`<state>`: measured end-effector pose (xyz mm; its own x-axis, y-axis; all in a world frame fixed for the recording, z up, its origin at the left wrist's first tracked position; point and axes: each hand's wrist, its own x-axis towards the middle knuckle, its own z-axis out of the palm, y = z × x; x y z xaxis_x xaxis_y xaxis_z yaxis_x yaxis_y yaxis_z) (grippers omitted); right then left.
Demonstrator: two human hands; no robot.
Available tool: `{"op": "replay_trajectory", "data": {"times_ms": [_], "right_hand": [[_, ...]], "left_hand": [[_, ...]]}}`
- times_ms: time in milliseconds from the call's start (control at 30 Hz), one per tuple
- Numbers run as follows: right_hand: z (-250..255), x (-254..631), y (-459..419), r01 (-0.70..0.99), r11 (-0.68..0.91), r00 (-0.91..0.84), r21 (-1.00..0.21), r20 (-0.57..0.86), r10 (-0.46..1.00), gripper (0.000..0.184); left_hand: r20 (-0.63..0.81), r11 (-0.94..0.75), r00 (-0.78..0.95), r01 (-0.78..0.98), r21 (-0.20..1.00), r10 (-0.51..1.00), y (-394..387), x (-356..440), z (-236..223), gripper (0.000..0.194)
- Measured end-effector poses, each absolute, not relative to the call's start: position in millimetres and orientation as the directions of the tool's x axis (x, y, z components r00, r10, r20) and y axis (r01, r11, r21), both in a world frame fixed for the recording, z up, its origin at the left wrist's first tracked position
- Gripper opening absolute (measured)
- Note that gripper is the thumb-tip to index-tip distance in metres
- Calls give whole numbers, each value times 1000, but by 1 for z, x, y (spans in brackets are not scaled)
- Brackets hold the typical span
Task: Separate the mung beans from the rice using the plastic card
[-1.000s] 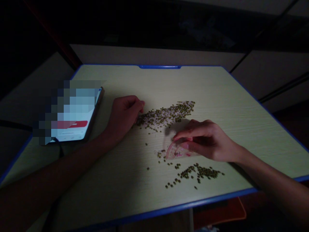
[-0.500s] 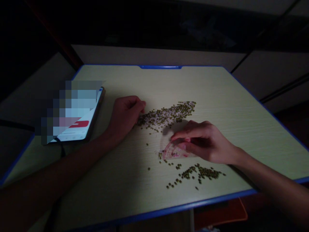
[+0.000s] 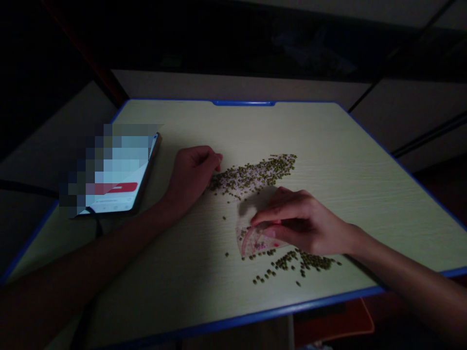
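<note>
My right hand (image 3: 297, 221) pinches a clear plastic protractor (image 3: 250, 243) with pink markings between thumb and fingers. It lies low over the tabletop, its lower edge against a few green mung beans. Below it, nearer the front edge, is a loose group of mung beans (image 3: 315, 261). Farther back stretches a long pile of mung beans mixed with pale grains (image 3: 255, 175). My left hand (image 3: 193, 170) rests closed at the pile's left end, thumb against curled fingers; whatever they hold, if anything, is hidden.
The pale table (image 3: 164, 282) has a blue rim. A phone (image 3: 120, 194) with a lit screen, partly blurred out, stands at the left, with a dark cable (image 3: 98, 226) beside it. A few stray beans lie between the two groups. The surroundings are dark.
My right hand has moved slightly left and toward me with the protractor, which now reaches the beans near the front group. My left hand stays by the pile.
</note>
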<state>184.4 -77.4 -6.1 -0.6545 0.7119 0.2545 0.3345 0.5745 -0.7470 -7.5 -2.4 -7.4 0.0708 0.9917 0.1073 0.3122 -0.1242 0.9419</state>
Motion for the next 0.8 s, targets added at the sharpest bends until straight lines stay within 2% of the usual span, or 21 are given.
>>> {"op": "replay_trajectory", "data": {"times_ms": [133,533,800], "right_hand": [[-7,184,-79,352,566,-648,-746,242,722,20],[0,196,-83,538,407,-439,-738,167,883,23],[-4,195,-81,502,265,-344,-823,91,934,23]], "left_hand": [[122,-140,79,305,942,989,-2,-8,-8,25],[118,-135,70,323,937,991,-1,-8,-9,24],[109,-125,70,306,944,992,-1,-7,-8,24]]}}
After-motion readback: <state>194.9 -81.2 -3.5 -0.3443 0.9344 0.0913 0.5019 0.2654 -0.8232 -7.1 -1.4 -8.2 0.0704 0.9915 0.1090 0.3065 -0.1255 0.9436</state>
